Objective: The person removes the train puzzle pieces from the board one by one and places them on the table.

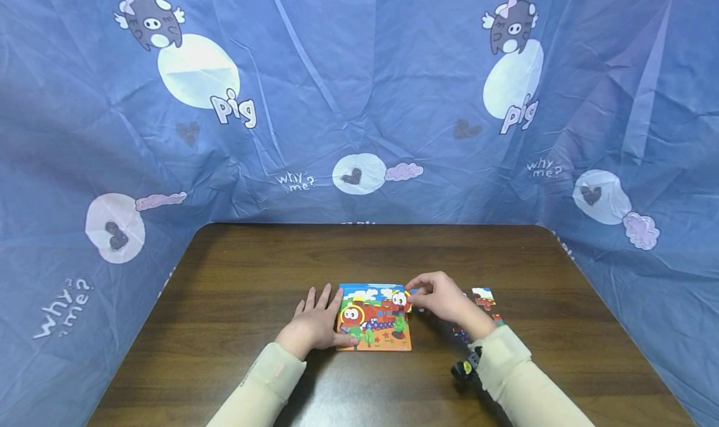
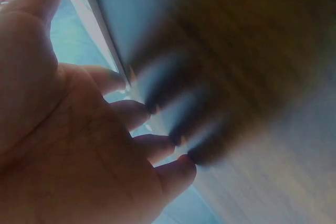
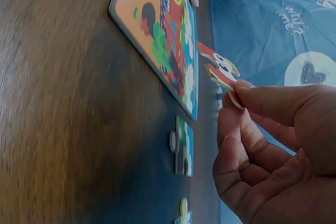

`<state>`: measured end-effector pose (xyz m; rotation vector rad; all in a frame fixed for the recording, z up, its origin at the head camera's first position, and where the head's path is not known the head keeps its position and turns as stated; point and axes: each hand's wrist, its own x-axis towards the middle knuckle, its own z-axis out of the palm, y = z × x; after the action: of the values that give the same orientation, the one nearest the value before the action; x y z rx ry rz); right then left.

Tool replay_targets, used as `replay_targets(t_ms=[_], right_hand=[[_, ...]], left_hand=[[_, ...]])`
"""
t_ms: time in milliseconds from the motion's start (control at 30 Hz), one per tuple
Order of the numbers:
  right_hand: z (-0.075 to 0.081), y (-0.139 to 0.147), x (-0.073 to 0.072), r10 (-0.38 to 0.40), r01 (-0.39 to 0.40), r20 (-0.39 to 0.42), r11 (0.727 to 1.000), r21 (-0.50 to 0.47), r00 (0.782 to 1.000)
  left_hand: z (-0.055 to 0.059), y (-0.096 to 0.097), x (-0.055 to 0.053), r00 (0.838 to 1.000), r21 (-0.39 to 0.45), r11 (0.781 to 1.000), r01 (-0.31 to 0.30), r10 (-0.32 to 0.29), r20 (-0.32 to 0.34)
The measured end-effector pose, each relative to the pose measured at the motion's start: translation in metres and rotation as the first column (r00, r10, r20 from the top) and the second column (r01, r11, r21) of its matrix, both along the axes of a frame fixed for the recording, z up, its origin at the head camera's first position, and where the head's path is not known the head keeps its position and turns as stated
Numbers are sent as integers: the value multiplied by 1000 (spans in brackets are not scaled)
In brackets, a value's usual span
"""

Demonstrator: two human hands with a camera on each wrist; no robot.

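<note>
A picture puzzle board (image 1: 382,343) with a smiling red train, clouds and trees lies flat near the middle of the table. My right hand (image 1: 440,296) pinches a puzzle piece (image 3: 222,67) between thumb and fingers. This piece shows a red face with two big eyes, and is held raised over the board's upper right in the right wrist view. At the board's left side rests my left hand (image 1: 314,327), its fingers spread and its thumb over the lower left corner. The left wrist view shows that palm and its extended fingers (image 2: 176,179) beside the board's edge.
Right of the board lie several loose puzzle pieces, among them a white and red piece (image 1: 483,297) and one (image 3: 184,148) near the board's corner. A black wrist camera (image 1: 464,369) sits on my right wrist. Behind the brown table (image 1: 269,252) hangs a blue printed cloth (image 1: 314,52).
</note>
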<state>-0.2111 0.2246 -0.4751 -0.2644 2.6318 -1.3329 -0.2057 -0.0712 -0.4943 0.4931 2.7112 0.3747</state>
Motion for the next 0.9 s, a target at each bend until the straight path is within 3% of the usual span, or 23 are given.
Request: replay_targets(t_ms=[300, 600, 900], right_hand=[[1, 19, 3, -20, 20, -1, 1000, 13, 1000], [-1, 37, 5, 22, -20, -22, 998, 54, 1000], [-4, 48, 8, -4, 2, 25, 998, 63, 1000]], left_hand=[[1, 0, 0, 1000, 8, 1000, -1, 1, 3], [2, 0, 1, 1000, 9, 1000, -3, 3, 4], [1, 0, 0, 1000, 9, 1000, 3, -3, 2]])
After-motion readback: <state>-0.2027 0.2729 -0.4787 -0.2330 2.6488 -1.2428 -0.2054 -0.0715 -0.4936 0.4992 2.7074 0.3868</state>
